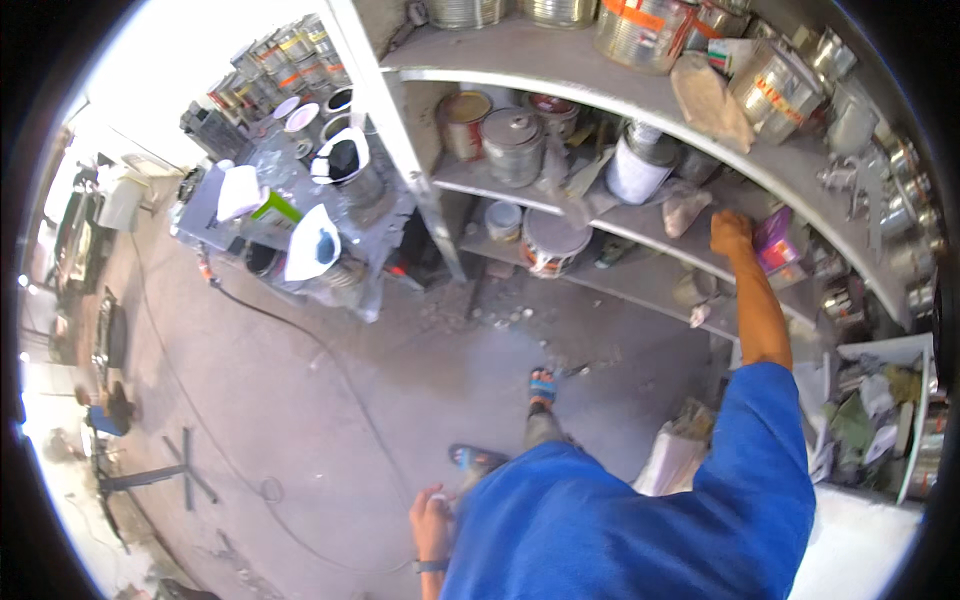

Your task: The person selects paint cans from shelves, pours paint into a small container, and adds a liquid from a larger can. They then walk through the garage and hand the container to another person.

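My right arm stretches out to the middle shelf, where my right hand (pixel 732 232) is closed, its fingers turned down. Whatever it may hold is hidden. Just right of it stands a purple box (pixel 778 242), and to its left lies a crumpled pale bag (pixel 686 208). Farther left on that shelf is a can with a white label (pixel 637 170). Down by my side, my left hand (pixel 430 525) is curled, with a small pale spot showing at its fingers that I cannot identify.
A grey shelf unit (pixel 600 85) full of metal cans stands ahead. On the left, a plastic-covered table (pixel 385 205) carries cups and tins. A dark hose (pixel 300 335) trails across the floor. At the right is a bin (pixel 910 350) of rags and scraps.
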Demonstrator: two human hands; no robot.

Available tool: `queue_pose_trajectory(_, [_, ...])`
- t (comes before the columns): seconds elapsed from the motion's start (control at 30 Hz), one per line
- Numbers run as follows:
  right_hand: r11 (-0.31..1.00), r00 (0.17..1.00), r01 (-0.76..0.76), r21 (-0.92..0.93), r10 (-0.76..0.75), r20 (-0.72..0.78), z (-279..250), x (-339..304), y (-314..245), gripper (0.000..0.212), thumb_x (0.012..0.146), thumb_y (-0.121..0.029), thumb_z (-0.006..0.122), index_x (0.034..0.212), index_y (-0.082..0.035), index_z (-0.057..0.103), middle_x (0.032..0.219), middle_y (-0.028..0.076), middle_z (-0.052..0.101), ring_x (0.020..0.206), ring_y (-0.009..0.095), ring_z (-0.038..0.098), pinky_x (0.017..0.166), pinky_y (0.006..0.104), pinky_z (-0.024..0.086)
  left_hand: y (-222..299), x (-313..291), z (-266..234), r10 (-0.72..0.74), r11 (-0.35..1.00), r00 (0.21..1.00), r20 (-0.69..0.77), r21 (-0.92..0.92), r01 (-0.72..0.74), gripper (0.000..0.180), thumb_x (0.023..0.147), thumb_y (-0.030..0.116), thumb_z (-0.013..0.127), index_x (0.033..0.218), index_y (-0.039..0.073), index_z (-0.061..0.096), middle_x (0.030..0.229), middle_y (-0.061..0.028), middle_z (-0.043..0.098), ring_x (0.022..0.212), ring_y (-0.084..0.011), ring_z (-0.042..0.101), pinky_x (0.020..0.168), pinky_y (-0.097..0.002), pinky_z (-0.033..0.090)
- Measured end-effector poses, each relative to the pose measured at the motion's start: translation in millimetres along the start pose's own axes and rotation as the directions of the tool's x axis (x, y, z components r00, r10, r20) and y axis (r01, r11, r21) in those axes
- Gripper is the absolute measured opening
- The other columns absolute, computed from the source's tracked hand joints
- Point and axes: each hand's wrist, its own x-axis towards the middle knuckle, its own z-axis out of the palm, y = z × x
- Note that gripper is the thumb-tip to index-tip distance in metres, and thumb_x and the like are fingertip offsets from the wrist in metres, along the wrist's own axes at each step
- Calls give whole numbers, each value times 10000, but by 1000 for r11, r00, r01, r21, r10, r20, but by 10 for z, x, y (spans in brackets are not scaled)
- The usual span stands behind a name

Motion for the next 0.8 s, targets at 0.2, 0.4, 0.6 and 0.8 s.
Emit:
queue_pose_trajectory(0.2, [584, 982, 87, 807, 85, -168, -70, -1437, -2197, 229, 795, -132, 627, 980, -24, 708, 949, 194, 699, 896, 367, 674, 829, 442, 530, 473, 591, -563, 160, 987, 987, -35, -2, -160, 367, 877, 61, 438, 1188, -54, 592, 806, -89, 628, 655, -128, 576, 603, -273, 494])
queue_pose_trajectory(0.4, [515, 952, 220, 829, -300, -67, 761, -91, -4476, 326, 861, -161, 640, 1145, -6, 671, 1198, 250, 621, 1101, 405, 610, 932, 477, 502, 491, 908, -191, 22, 986, 1000, -8, 167, -20, 361, 869, 32, 459, 1191, -77, 580, 740, -75, 605, 651, -154, 602, 626, -282, 507])
queue_pose_trajectory(0.6, [585, 977, -45, 810, -145, 159, 1853, 1623, -5794, 338, 914, -206, 539, 1152, 9, 645, 1241, 257, 609, 1159, 401, 585, 991, 484, 468, 350, 815, 341, -219, 974, 973, -72, 51, 223, 319, 994, 197, 534, 1266, 51, 614, 847, -47, 640, 766, -146, 579, 716, -299, 492])
queue_pose_trajectory(0.8, [500, 981, 162, 851, -176, -84, 1693, 1699, -5768, 351, 816, -128, 619, 1136, 11, 657, 1099, 258, 636, 1032, 378, 605, 831, 462, 510, 771, 1440, 542, -260, 958, 962, -81, 105, 268, 317, 1002, 150, 520, 1279, 14, 593, 967, -75, 641, 849, -154, 590, 740, -311, 495])
